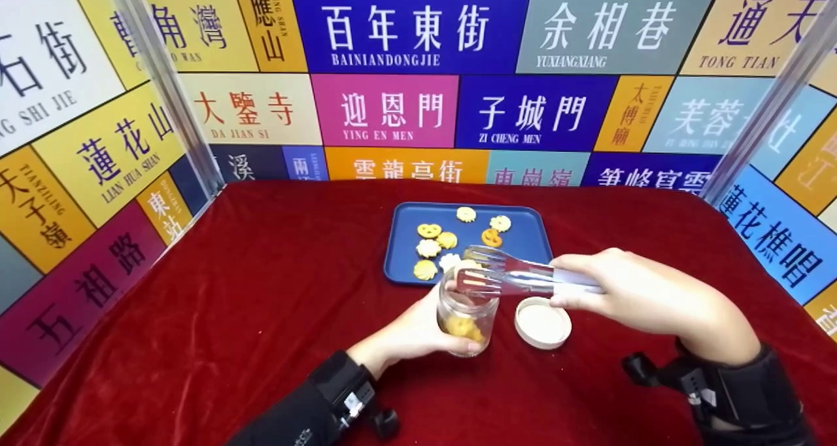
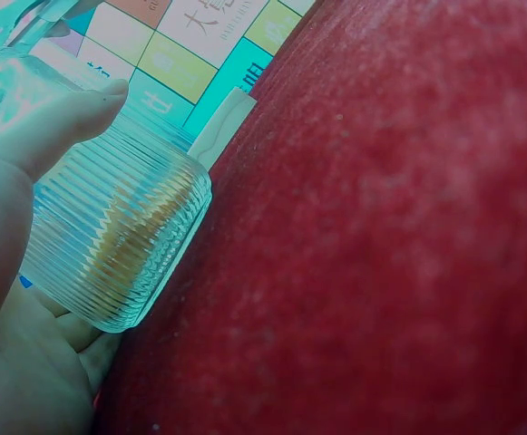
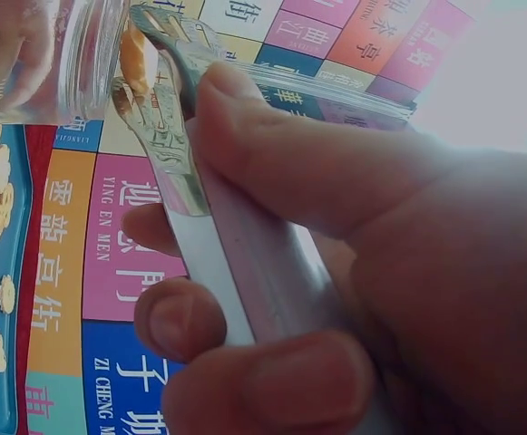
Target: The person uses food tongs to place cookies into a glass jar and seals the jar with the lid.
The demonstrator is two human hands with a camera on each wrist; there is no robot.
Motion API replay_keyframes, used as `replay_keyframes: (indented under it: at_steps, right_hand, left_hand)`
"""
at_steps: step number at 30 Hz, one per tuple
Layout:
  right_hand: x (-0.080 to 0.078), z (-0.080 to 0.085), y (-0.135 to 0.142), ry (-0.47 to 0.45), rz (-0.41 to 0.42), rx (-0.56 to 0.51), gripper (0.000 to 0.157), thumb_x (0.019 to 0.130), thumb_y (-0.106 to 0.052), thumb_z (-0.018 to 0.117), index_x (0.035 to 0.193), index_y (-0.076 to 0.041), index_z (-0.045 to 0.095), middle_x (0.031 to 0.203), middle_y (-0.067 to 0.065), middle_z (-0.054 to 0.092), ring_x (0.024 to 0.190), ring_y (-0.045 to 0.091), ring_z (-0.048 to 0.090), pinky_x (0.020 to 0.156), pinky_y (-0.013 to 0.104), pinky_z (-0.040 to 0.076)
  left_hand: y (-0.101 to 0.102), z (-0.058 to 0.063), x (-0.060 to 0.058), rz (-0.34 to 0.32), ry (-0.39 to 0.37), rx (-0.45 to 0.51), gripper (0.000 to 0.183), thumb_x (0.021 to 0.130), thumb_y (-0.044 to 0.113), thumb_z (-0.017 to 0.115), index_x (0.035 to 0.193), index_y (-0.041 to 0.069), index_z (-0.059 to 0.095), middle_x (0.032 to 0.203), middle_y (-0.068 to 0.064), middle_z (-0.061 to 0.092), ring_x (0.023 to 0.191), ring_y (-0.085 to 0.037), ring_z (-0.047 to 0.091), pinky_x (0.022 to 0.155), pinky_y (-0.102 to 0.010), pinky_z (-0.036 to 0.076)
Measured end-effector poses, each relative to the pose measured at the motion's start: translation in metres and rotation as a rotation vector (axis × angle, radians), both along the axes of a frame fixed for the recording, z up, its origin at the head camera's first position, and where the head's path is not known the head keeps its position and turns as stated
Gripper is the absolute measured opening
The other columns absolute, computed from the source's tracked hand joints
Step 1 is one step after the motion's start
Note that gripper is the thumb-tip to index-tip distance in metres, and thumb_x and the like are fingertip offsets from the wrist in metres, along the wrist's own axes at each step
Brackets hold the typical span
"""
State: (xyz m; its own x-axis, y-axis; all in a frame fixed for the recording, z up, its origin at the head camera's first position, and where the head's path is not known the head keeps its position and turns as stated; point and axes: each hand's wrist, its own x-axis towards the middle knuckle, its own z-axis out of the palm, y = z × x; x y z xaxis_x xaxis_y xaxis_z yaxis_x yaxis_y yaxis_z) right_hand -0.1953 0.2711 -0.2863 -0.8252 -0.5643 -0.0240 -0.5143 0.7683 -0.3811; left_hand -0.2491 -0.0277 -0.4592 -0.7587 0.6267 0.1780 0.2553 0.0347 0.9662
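My left hand [image 1: 415, 331] grips a clear ribbed glass jar [image 1: 484, 318] above the red cloth, its thumb along the near side. Several golden cookies [image 2: 131, 245] lie at the jar's bottom. In my right hand [image 1: 634, 289] is a pair of metal tongs [image 1: 526, 277], held by the handles between thumb and fingers. The tong tips reach the jar's mouth. A brown-orange cookie [image 3: 134, 63] shows between the tips in the right wrist view, beside the jar rim. Behind the jar, a blue tray [image 1: 400, 237] bears several cookies [image 1: 428, 248], some round, some pretzel-shaped.
A round pale lid [image 1: 543, 323] lies on the red cloth [image 1: 261, 315] just right of the jar. Panels with coloured street-name signs [image 1: 386, 109] stand behind and at both sides, with clear upright posts [image 1: 171, 86] at the corners.
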Motion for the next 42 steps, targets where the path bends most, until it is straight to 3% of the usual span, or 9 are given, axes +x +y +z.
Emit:
replay_keyframes:
  at_steps: [13, 21, 25, 33, 42]
  right_hand:
    - [-0.001, 0.000, 0.000, -0.025, -0.014, 0.009, 0.049, 0.097, -0.069, 0.063, 0.124, -0.029, 0.071, 0.096, -0.015, 0.070, 0.080, 0.007, 0.063, 0.070, 0.027, 0.052]
    - [0.000, -0.001, 0.002, 0.046, 0.040, -0.002, 0.030, 0.102, -0.048, 0.071, 0.120, -0.024, 0.071, 0.093, -0.016, 0.068, 0.076, 0.004, 0.059, 0.068, 0.026, 0.049]
    - [0.000, -0.001, 0.002, 0.052, 0.025, -0.004, 0.031, 0.101, -0.048, 0.072, 0.120, -0.024, 0.071, 0.091, -0.016, 0.067, 0.075, 0.004, 0.059, 0.067, 0.026, 0.048]
    - [-0.011, -0.005, 0.009, 0.135, -0.095, -0.034, 0.041, 0.100, -0.049, 0.073, 0.128, -0.019, 0.067, 0.090, -0.008, 0.068, 0.076, 0.011, 0.059, 0.067, 0.032, 0.049]
    - [-0.045, -0.028, 0.027, 0.151, -0.285, 0.017, 0.046, 0.101, -0.047, 0.073, 0.123, -0.007, 0.066, 0.088, 0.004, 0.066, 0.074, 0.021, 0.057, 0.064, 0.038, 0.044]
  left_hand:
    - [0.000, 0.000, -0.001, 0.013, 0.012, -0.015, 0.097, 0.078, 0.015, 0.095, 0.156, 0.026, 0.038, 0.135, 0.007, 0.067, 0.121, -0.014, 0.064, 0.111, -0.032, 0.048]
    - [0.001, 0.000, 0.000, 0.015, 0.026, -0.008, 0.099, 0.077, 0.013, 0.095, 0.156, 0.025, 0.037, 0.133, 0.006, 0.068, 0.121, -0.013, 0.065, 0.112, -0.031, 0.047]
    - [0.001, -0.001, 0.000, -0.001, 0.015, 0.008, 0.097, 0.077, 0.011, 0.094, 0.155, 0.024, 0.037, 0.132, 0.004, 0.069, 0.120, -0.014, 0.066, 0.112, -0.032, 0.048]
    - [0.001, 0.000, 0.000, 0.023, -0.014, 0.005, 0.082, 0.078, 0.011, 0.094, 0.143, 0.007, 0.045, 0.126, -0.004, 0.069, 0.114, -0.015, 0.068, 0.105, -0.031, 0.052]
    - [0.000, -0.001, 0.000, 0.027, -0.001, -0.008, 0.083, 0.078, 0.011, 0.094, 0.145, 0.009, 0.046, 0.129, -0.004, 0.067, 0.116, -0.016, 0.066, 0.105, -0.032, 0.052]
